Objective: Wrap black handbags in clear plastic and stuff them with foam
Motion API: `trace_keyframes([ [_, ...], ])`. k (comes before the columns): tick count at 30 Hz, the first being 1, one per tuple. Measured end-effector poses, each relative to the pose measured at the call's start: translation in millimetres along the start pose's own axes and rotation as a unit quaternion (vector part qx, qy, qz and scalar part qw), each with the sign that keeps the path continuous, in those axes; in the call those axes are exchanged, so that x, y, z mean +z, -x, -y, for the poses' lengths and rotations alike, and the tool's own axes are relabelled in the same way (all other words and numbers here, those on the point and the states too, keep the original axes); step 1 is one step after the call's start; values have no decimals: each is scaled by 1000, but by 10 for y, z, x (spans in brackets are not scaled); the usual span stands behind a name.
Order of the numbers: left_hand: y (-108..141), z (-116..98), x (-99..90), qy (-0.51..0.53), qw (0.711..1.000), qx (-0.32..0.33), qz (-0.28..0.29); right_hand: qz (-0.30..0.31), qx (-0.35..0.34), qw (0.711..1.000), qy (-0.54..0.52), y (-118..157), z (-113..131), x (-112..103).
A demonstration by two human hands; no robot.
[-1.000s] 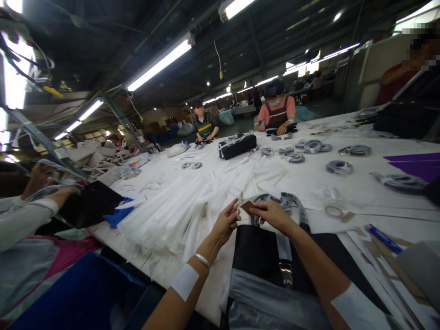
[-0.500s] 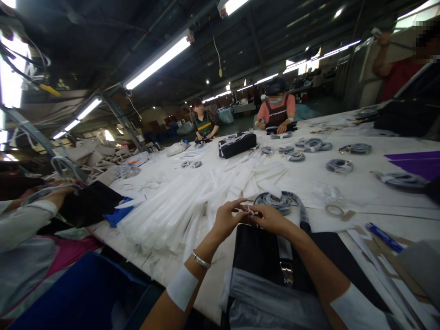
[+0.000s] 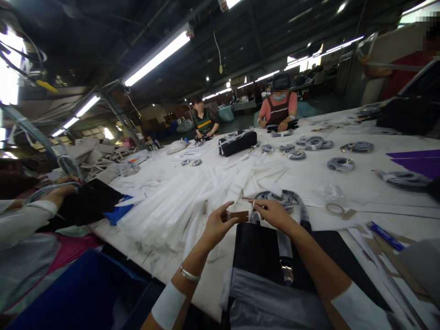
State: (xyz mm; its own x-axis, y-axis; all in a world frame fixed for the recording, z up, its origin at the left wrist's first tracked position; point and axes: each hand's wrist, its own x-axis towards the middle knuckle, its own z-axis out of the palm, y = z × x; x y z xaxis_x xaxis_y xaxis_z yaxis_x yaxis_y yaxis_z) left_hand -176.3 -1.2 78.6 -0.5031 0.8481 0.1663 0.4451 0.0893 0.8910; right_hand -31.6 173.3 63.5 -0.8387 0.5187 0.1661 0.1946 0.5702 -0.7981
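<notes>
The widest thing here is the white bench, running far back beneath the lights. A blue bin stands below its near edge on the left. A heap of white strips spreads over the middle. Directly before the person lies a black bag, its lower part under greyish wrapping, and just beyond it sits a wrapped strap coil. Both hands meet above the bag's far edge. The left hand has its thumb against a brown tag, index finger lifted apart; the fingers behind are hidden. The right hand pinches what looks like a white string between thumb and index finger, beside the tag's right end. Whether string and tag are joined is too small to tell. The step in hand seems to be working the string at the tag; the next move probably calls for a steady tag and a fine, firm pinch.
</notes>
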Motion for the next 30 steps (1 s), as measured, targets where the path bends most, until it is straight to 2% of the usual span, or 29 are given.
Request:
trace_keyframes([
  [4, 100, 43, -134, 40, 997, -49, -44, 35, 14, 999, 6, -4, -58, -32],
  [8, 259, 124, -381, 57, 993, -76, -75, 45, 22, 999, 5, 0, -64, -84],
  [11, 462, 255, -483, 58, 992, -108, -23, -4, 37, 999, -15, -5, -41, -91],
  [15, 667, 494, -400, 31, 986, -151, 55, -88, 42, 994, -46, -23, 11, -52],
  [18, 704, 564, -339, -49, 988, -130, 62, -130, 37, 989, -57, -31, 136, -77],
  [21, 745, 476, -365, -185, 981, -63, 4, -117, 7, 993, -6, 56, 370, -275],
  [23, 828, 370, -396, -227, 973, -24, -46, -85, -16, 994, 67, 250, 521, -512],
  [25, 957, 279, -404, -215, 975, -26, -46, -50, -13, 986, 161, 609, 580, -770],
  [27, 1102, 245, -375, -166, 982, -82, 38, -27, 38, 970, 239, 1126, 490, -960],
  [29, 1217, 279, -311, -100, 972, -158, 144, -24, 138, 952, 271, 1706, 247, -1019],
  [30, 1254, 313, -270, -81, 968, -173, 164, -27, 194, 942, 271, 1978, 86, -998],
])
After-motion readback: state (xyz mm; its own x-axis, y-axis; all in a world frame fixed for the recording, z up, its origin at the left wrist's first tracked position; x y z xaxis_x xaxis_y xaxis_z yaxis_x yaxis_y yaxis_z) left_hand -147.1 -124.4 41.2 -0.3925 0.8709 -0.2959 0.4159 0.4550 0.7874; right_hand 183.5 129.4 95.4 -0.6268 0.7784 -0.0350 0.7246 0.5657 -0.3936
